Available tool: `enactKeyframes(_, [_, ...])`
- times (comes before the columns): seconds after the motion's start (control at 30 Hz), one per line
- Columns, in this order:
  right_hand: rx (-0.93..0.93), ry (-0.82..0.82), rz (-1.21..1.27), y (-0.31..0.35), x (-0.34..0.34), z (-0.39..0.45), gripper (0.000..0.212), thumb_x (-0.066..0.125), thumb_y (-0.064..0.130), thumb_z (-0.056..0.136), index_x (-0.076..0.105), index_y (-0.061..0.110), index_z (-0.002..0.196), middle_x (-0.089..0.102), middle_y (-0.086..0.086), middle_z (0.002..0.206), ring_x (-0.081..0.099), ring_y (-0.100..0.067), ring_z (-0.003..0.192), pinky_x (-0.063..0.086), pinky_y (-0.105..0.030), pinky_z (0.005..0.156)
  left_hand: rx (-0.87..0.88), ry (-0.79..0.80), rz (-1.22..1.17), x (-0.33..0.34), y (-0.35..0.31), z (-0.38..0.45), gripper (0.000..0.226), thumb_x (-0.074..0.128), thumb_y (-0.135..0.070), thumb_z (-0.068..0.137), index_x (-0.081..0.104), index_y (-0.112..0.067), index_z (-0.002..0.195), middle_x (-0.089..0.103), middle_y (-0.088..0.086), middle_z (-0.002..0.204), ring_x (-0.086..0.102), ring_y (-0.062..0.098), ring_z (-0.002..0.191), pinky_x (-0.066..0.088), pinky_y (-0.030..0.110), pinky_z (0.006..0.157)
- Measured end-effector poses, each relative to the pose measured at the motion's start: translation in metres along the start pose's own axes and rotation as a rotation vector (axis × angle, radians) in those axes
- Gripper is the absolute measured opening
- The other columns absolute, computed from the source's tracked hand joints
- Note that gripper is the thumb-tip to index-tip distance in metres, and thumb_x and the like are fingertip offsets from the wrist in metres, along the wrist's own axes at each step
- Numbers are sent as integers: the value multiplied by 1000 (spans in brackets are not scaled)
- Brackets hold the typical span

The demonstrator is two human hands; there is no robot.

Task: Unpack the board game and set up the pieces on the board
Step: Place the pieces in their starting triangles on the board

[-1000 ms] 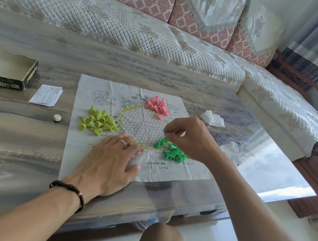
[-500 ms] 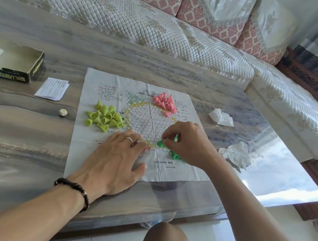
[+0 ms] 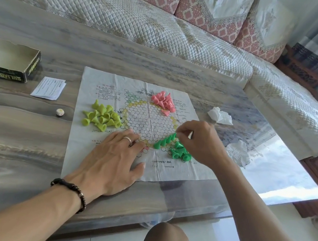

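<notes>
A paper game board (image 3: 98, 83) with a hexagon grid lies flat on the table. On it sit three heaps of cone pieces: yellow-green pieces (image 3: 102, 117) at left, pink pieces (image 3: 163, 101) at the far side, green pieces (image 3: 178, 150) at the near right. My left hand (image 3: 111, 160) lies flat on the board's near part, fingers straight, a ring on one finger. My right hand (image 3: 202, 141) hovers over the green heap with fingertips pinched on a green piece at the top end of a short row of green pieces (image 3: 164, 141).
An open game box (image 3: 9, 62) stands at the far left, a folded leaflet (image 3: 49, 88) and a small die (image 3: 59, 112) beside it. Two crumpled plastic bags (image 3: 220, 115) (image 3: 238, 153) lie right of the board. A sofa runs behind the table; my knee shows below its near edge.
My right hand dipped into the green heap and came back up to the row of green pieces. The left hand stayed pressed on the board.
</notes>
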State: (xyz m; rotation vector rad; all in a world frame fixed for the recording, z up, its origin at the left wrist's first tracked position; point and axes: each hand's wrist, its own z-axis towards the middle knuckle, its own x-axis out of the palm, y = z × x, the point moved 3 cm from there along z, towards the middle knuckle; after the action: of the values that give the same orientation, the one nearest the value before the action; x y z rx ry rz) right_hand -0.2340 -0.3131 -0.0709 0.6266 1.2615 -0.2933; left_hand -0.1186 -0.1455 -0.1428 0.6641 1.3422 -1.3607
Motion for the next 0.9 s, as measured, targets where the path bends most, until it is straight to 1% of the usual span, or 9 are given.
enactKeyframes(0.1, [90, 38, -18, -15, 0, -6, 9, 68, 22, 82, 74, 18, 77, 68, 10, 70, 63, -8, 66, 57, -38, 68, -4, 5, -8, 0, 0, -1, 64, 25, -56, 86, 44, -24, 139, 35, -1, 151, 19, 16, 143, 10, 28, 115])
enactKeyframes(0.2, [86, 134, -55, -8, 8, -12, 21, 73, 43, 78, 74, 22, 76, 63, 12, 67, 58, -7, 63, 54, -32, 61, 1, 8, -4, -1, -1, -1, 65, 23, -56, 87, 40, -25, 142, 30, -3, 153, 14, 14, 144, 7, 27, 116])
enactKeyframes(0.27, [59, 182, -141, 1, 13, -13, 27, 75, 50, 74, 70, 24, 74, 63, 9, 70, 59, -11, 67, 52, -32, 61, -5, 5, -12, -1, -1, -1, 67, 22, -57, 86, 42, -24, 141, 32, -3, 152, 16, 14, 144, 9, 28, 116])
enactKeyframes(0.4, [60, 231, -114, 2, 15, -12, 24, 75, 28, 77, 64, 19, 58, 58, 6, 58, 55, -15, 58, 54, -38, 61, -3, 6, -11, -2, -2, -1, 72, 19, -58, 82, 45, -23, 139, 36, -3, 150, 20, 15, 143, 11, 27, 114])
enactKeyframes(0.47, [43, 260, -110, 0, 15, -14, 14, 69, 17, 79, 70, 18, 65, 62, 6, 62, 57, -14, 62, 56, -38, 64, -6, 4, -9, -2, -2, -1, 71, 20, -58, 82, 47, -23, 137, 38, -3, 149, 22, 15, 142, 12, 27, 114])
enactKeyframes(0.53, [21, 266, -109, -2, 14, -17, 16, 62, 9, 79, 74, 18, 74, 65, 8, 69, 60, -11, 70, 56, -33, 68, -12, 2, -8, -2, -2, -1, 71, 21, -59, 81, 48, -23, 136, 40, -3, 148, 24, 15, 142, 13, 28, 114])
enactKeyframes(0.67, [35, 242, -54, -7, 13, -18, 21, 57, 5, 80, 74, 17, 86, 60, 10, 75, 58, -10, 75, 48, -19, 65, -15, 10, 4, -2, -2, 0, 72, 21, -59, 80, 48, -23, 136, 40, -3, 148, 24, 15, 142, 16, 30, 115])
enactKeyframes(0.83, [6, 232, -38, -10, 16, -18, 21, 59, 7, 77, 73, 17, 87, 64, 9, 78, 61, -11, 76, 55, -32, 72, -18, 16, 8, -1, -2, 0, 73, 19, -59, 80, 47, -23, 137, 39, -3, 148, 24, 16, 142, 17, 30, 116])
enactKeyframes(0.9, [13, 219, -5, -10, 15, -18, 23, 57, 5, 79, 73, 16, 89, 64, 9, 79, 62, -11, 77, 55, -30, 73, -18, 21, 10, -2, -2, 0, 75, 18, -59, 79, 46, -22, 138, 37, -3, 149, 23, 16, 142, 16, 30, 116])
